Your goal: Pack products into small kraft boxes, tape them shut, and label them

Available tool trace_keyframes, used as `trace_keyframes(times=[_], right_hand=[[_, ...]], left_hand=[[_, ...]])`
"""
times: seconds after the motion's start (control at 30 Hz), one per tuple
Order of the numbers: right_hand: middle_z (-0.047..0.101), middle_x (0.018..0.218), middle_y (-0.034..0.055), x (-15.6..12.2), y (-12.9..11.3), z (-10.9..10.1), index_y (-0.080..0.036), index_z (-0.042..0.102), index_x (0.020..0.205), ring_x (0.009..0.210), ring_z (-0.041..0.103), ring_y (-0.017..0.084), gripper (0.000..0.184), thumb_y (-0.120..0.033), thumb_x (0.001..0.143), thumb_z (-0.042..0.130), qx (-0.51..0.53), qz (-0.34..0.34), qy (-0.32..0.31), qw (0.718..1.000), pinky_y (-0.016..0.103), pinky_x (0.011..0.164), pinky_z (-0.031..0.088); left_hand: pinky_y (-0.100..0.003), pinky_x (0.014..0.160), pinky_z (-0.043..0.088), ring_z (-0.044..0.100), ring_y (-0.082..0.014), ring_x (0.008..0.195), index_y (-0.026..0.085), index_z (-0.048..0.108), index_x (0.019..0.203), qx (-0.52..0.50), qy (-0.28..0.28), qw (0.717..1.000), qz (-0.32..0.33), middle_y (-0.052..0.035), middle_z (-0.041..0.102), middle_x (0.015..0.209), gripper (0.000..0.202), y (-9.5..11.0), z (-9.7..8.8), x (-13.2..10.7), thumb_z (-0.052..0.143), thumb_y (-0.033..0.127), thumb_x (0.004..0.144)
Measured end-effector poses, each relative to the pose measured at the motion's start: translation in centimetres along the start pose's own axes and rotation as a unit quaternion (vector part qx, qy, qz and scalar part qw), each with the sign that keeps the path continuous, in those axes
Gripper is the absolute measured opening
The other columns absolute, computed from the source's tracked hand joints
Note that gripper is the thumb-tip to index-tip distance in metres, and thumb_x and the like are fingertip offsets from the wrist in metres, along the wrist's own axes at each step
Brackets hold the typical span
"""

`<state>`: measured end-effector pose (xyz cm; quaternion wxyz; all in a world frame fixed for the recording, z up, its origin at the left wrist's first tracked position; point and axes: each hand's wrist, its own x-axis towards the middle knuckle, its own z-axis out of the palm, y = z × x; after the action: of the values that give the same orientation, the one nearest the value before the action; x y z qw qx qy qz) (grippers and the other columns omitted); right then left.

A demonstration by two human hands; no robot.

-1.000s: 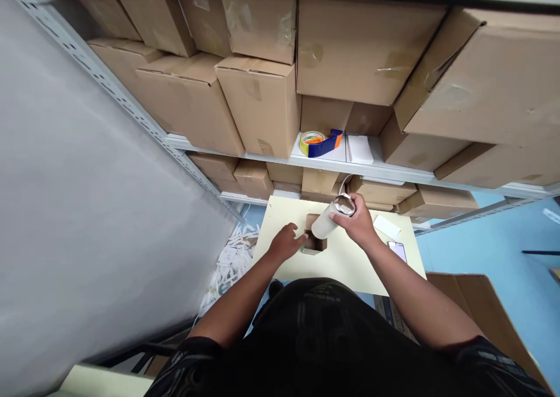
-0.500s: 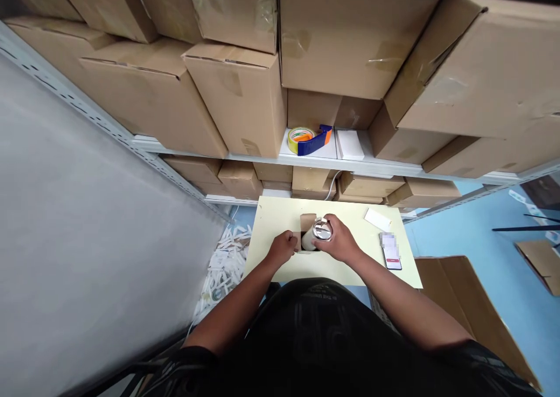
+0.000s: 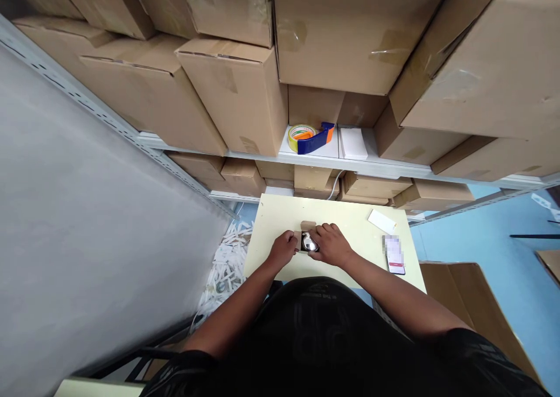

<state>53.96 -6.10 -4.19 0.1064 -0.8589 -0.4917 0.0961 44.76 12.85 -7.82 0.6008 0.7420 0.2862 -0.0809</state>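
Observation:
A small open cardboard box [image 3: 308, 226] stands on the pale yellow table, with a flap raised at its far side. Down inside it sits a tumbler [image 3: 310, 243], of which only the shiny round silver top shows. My left hand [image 3: 284, 247] is closed, pinching the left flap of the box between thumb and fingers. From the right, my right hand [image 3: 333, 245] reaches over the opening, its fingers and thumb on either side of the tumbler's top. The tumbler's body is hidden by the box and that hand.
On the table [image 3: 275, 210] at right lie a phone [image 3: 394, 257] and a white card-like piece [image 3: 382, 221]. A tape dispenser [image 3: 310, 140] and a white box [image 3: 353, 143] rest on the shelf ahead, among stacked cartons [image 3: 236, 93]. White scraps [image 3: 227, 257] cover the floor at left.
The tumbler has gone down from a tilted position, partly out of the box, to inside it. My right hand has lowered with it; my left hand stays at the left flap.

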Motion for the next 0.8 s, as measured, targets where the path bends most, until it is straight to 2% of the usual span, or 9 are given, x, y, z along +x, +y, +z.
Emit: trace_keyframes(times=[0.13,0.2,0.27,0.37,0.47,0.6,0.7,0.77,0.8], right_hand=[[0.06,0.132,0.0189,-0.7,0.3,0.8,-0.02,0.053,0.145,0.123,0.05,0.038,0.068,-0.049,0.087,0.071,0.067,0.016,0.042,0.997,0.054,0.108,0.035],[0.055,0.139,0.0189,-1.8,0.6,1.4,-0.02,0.048,0.147,0.127,0.05,0.037,0.068,-0.048,0.088,0.069,0.129,0.062,0.099,0.985,0.055,0.108,0.038],[0.057,0.134,0.0169,-3.0,0.9,2.1,-0.021,0.047,0.144,0.118,0.057,0.033,0.06,-0.044,0.091,0.064,0.209,0.124,0.139,0.96,0.053,0.101,0.047],[0.061,0.121,0.0103,-4.6,1.1,2.9,-0.024,0.05,0.135,0.099,0.064,0.025,0.046,-0.037,0.092,0.061,0.303,0.149,0.116,0.934,0.044,0.085,0.056],[0.059,0.125,0.0105,-4.9,0.8,3.6,-0.025,0.05,0.137,0.102,0.064,0.024,0.048,-0.033,0.091,0.062,0.297,0.091,0.097,0.946,0.043,0.088,0.057],[0.058,0.124,0.0133,-4.1,0.4,4.6,-0.024,0.054,0.139,0.113,0.061,0.028,0.05,-0.03,0.091,0.064,0.217,0.038,0.12,0.968,0.047,0.096,0.057],[0.059,0.121,0.0133,-3.8,0.4,5.2,-0.024,0.056,0.137,0.111,0.061,0.029,0.046,-0.027,0.092,0.063,0.173,0.028,0.118,0.977,0.046,0.094,0.058],[0.06,0.12,0.0126,-3.8,0.4,5.6,-0.025,0.057,0.137,0.111,0.062,0.029,0.042,-0.025,0.094,0.06,0.162,0.036,0.122,0.979,0.046,0.094,0.058],[0.06,0.119,0.0123,-3.8,0.5,5.7,-0.026,0.057,0.136,0.11,0.062,0.028,0.041,-0.025,0.095,0.059,0.162,0.043,0.125,0.978,0.045,0.094,0.058]], left_hand=[[-0.027,0.06,0.049,0.067,-0.0165,0.064,0.022,0.052,0.08,-0.008,0.001,1.0,-0.003,0.0017,0.061,0.072,0.015,0.0,-0.2,-0.2,0.055,0.031,0.092],[-0.028,0.064,0.05,0.066,-0.0166,0.067,0.023,0.053,0.08,0.005,0.002,1.0,0.015,0.002,0.061,0.072,0.014,0.0,-0.3,-0.4,0.055,0.031,0.091],[-0.029,0.072,0.052,0.066,-0.0177,0.076,0.023,0.057,0.084,0.028,0.008,0.998,0.061,0.0008,0.065,0.079,0.011,-0.1,-0.3,-0.7,0.058,0.032,0.09],[-0.032,0.083,0.053,0.065,-0.0195,0.092,0.023,0.064,0.1,0.048,-0.001,0.985,0.164,-0.0036,0.067,0.101,0.016,-0.2,0.0,-0.9,0.062,0.034,0.089],[-0.035,0.089,0.053,0.064,-0.0186,0.09,0.022,0.067,0.107,0.076,-0.022,0.972,0.22,-0.0063,0.062,0.111,0.021,-0.6,0.5,-0.8,0.06,0.031,0.09],[-0.035,0.087,0.054,0.063,-0.0176,0.091,0.021,0.064,0.106,0.112,0.0,0.974,0.196,-0.0067,0.057,0.115,0.023,-0.9,0.9,0.2,0.061,0.019,0.083],[-0.034,0.084,0.055,0.062,-0.016,0.088,0.021,0.055,0.128,0.097,0.021,0.985,0.142,-0.0096,0.054,0.132,0.056,-0.1,0.6,1.3,0.07,0.018,0.075],[-0.033,0.08,0.055,0.062,-0.0129,0.08,0.023,0.045,0.142,0.064,-0.003,0.991,0.118,-0.0109,0.053,0.14,0.074,0.8,0.2,1.9,0.073,0.02,0.073],[-0.032,0.079,0.055,0.061,-0.0115,0.076,0.024,0.043,0.144,0.047,-0.022,0.991,0.121,-0.0104,0.055,0.14,0.076,1.2,0.0,2.1,0.073,0.021,0.075]])
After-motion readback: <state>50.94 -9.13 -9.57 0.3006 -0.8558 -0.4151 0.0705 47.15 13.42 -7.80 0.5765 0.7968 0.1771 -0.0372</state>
